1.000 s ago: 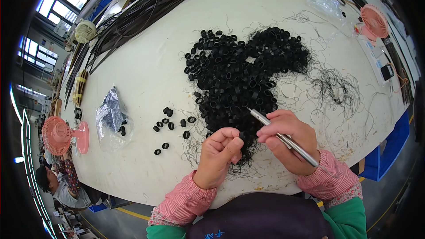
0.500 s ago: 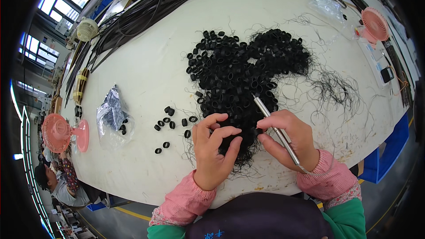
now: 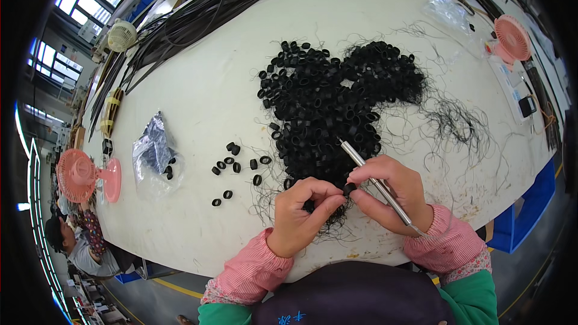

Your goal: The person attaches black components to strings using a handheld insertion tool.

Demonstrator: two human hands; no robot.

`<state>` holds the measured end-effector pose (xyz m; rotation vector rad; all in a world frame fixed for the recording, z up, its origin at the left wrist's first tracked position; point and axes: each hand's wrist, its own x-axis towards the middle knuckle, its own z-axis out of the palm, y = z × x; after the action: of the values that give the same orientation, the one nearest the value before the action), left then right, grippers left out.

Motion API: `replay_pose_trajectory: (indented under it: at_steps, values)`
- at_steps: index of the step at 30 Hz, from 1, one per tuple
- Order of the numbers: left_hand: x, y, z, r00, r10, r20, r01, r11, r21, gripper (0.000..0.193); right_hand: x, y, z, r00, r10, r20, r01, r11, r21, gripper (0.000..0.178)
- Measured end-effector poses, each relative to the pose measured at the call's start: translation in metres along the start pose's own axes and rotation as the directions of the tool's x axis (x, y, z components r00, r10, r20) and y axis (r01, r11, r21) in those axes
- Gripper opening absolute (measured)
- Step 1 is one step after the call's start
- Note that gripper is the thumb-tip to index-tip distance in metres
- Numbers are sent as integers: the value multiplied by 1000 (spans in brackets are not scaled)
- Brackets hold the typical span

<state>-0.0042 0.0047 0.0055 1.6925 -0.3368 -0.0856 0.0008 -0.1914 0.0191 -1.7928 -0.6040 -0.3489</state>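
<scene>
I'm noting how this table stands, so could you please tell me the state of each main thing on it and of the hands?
Left hand, fingertips together at the held ring
Right hand, holding tool and ring
Tool, tilted, tip over the heap
Held ring, at right fingertips
Heap, loosely piled
Loose rings, scattered
Threads, strewn
Bag, crumpled
Strips, bunched
Left fan, standing; cannot tell if running
Right fan, likewise
</scene>
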Motion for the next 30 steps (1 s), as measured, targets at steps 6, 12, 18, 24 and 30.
replay_pose_trajectory:
  at_steps: [6, 12, 18, 24, 30]
  values:
    - [5, -7, -6, 990, 127, -60, -108, 960, 258, 15, -1, -1, -3, 990, 144, -15, -142, 985, 98, 34]
    - [7, -1, -5, 986, 130, -108, -124, 990, 67, 37, -2, -1, -2, 966, 257, -25, -248, 950, 190, 30]
    - [-4, 0, 8, 995, -75, 73, 93, 954, -285, 29, -4, 0, 1, 990, 131, 41, -136, 983, 126, 31]
    - [-5, -3, 6, 986, -163, 32, 166, 959, -228, 13, -4, -2, 0, 983, 171, 64, -178, 976, 122, 30]
    - [-5, 0, 4, 989, -127, 75, 143, 956, -256, 10, -4, -3, -1, 970, 231, 80, -242, 956, 165, 29]
